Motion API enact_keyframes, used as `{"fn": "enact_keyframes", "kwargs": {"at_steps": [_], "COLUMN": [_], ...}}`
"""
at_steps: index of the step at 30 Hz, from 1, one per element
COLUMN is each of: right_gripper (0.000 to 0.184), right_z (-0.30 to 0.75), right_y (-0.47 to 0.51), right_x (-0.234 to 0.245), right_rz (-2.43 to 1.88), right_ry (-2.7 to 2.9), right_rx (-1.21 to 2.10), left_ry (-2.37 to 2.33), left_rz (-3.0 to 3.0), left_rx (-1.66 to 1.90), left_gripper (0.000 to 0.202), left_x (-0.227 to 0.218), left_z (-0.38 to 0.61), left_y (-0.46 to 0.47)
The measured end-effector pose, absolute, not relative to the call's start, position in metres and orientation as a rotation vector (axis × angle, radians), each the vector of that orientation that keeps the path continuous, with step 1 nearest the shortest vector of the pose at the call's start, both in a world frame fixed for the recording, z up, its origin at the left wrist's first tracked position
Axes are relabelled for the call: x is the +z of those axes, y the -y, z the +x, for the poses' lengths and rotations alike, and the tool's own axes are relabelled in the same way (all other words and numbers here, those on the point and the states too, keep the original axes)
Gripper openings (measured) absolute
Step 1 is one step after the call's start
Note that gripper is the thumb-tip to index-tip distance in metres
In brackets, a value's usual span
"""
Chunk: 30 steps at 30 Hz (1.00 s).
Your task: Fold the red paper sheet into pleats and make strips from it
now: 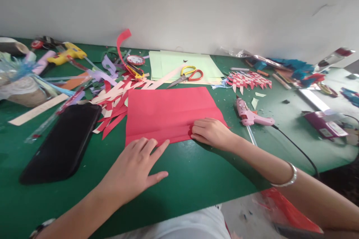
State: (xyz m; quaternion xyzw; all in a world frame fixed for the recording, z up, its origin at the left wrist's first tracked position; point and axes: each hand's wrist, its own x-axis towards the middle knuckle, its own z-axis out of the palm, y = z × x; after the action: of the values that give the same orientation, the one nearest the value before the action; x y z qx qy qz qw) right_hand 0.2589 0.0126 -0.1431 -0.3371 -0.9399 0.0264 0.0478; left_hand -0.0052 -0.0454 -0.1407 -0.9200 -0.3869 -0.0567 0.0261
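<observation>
The fingers (pixel 161 145) of the left hand (pixel 134 170) lay spread and flat, holding nothing, their tips touching the lower edge of a large red paper sheet (pixel 168 110) at the centre of the frame. The right hand (pixel 211 132) rested on the sheet's lower right corner with its fingers curled down onto a folded band along that edge; whether they pinched the paper or only pressed it could not be told. A silver bracelet (pixel 288 177) circled the right wrist at lower right. The sheet lay flat on a green table (pixel 190 179). Just left of it sat a heap of red and cream paper strips (pixel 112 102), and further left a black oblong case (pixel 61 143). Right of the right hand lay a pink glue gun (pixel 251 115) with a black cord. Above the sheet, scissors with yellow and red handles (pixel 187 74) lay on pale green paper sheets (pixel 174 63), and a woven red and white paper piece (pixel 248 80) lay toward the upper right. A yellow glue gun (pixel 68 54) lay at upper left.
</observation>
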Motion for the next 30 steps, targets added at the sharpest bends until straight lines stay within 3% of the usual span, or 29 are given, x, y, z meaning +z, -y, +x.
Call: {"fn": "enact_keyframes", "kwargs": {"at_steps": [11, 30], "right_gripper": [0.032, 0.038], "right_z": [0.287, 0.291], "right_y": [-0.008, -0.013], "right_x": [-0.141, -0.142], "right_rz": [-1.154, -1.27], "right_ry": [2.758, 2.788], "right_rx": [0.317, 0.135], "left_ry": [1.204, 1.218], "left_rz": [-2.792, -2.748], "left_rx": [-0.228, -0.195], "left_gripper": [0.066, 0.071], "left_x": [-0.141, -0.139], "left_z": [-0.001, 0.003], "left_y": [0.051, 0.053]}}
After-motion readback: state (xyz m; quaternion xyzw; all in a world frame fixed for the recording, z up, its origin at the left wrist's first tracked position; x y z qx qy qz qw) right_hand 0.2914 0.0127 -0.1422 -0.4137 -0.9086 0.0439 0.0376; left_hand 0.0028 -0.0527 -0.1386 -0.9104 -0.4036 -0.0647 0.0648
